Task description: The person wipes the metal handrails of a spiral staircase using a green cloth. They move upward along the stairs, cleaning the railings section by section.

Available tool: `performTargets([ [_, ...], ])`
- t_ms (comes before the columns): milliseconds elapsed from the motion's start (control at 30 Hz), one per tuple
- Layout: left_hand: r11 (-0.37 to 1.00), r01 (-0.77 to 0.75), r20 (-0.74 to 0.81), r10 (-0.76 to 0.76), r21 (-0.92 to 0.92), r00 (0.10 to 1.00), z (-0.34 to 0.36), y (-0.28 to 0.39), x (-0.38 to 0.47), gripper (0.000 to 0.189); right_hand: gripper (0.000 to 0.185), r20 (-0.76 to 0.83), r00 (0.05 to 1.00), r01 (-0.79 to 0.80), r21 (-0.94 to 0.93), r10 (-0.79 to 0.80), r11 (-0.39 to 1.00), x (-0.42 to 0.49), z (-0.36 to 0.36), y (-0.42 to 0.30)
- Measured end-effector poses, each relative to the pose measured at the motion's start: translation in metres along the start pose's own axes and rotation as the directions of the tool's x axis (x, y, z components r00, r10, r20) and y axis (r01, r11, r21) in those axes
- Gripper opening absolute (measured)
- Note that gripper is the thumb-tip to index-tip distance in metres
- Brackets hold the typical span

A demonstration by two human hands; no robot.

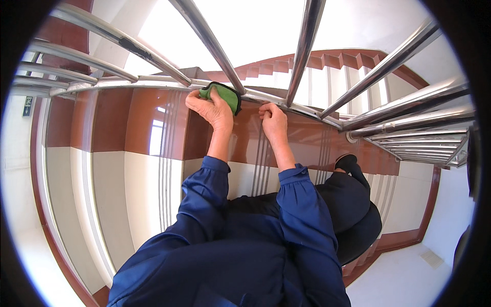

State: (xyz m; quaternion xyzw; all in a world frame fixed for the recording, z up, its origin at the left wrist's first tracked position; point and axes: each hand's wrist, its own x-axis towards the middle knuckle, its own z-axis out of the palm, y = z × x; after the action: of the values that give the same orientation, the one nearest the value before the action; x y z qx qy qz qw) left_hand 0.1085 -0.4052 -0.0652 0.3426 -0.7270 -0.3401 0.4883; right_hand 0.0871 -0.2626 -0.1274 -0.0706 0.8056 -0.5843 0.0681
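My left hand grips a green cleaning cloth with black edging. The cloth lies against the bottom rail of a stainless steel stair railing, close to the foot of a baluster. A short way to the right, my right hand is just below the same rail, its fingers curled together and no object visible in them. From this angle I cannot tell whether its fingertips touch the rail.
Glossy brown-and-cream stair treads run beneath me. Beyond the balusters is another flight of stairs. More railing slopes down at the right. One upper bar bears a dark worn patch. My dark shoe rests on the stairs.
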Motion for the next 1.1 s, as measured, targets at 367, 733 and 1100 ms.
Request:
performTargets([
  [367, 0.916, -0.380, 0.051, 0.389, -0.128, 0.920, -0.046, 0.020, 0.030, 0.022, 0.023, 0.081, 0.991, -0.105, 0.010, 0.104, 0.994, 0.002, -0.002, -0.005],
  [733, 0.387, -0.915, 0.645, 0.671, 0.116, 0.366, -0.041, 0.021, 0.058, 0.026, 0.024, 0.099, 0.989, -0.108, 0.000, 0.107, 0.994, 0.004, -0.005, -0.003],
  [1100, 0.607, -0.792, 0.972, -0.145, -0.059, -0.184, 0.044, 0.017, 0.123, 0.040, 0.026, 0.128, 0.981, -0.142, -0.017, 0.143, 0.990, 0.012, -0.014, 0.005],
])
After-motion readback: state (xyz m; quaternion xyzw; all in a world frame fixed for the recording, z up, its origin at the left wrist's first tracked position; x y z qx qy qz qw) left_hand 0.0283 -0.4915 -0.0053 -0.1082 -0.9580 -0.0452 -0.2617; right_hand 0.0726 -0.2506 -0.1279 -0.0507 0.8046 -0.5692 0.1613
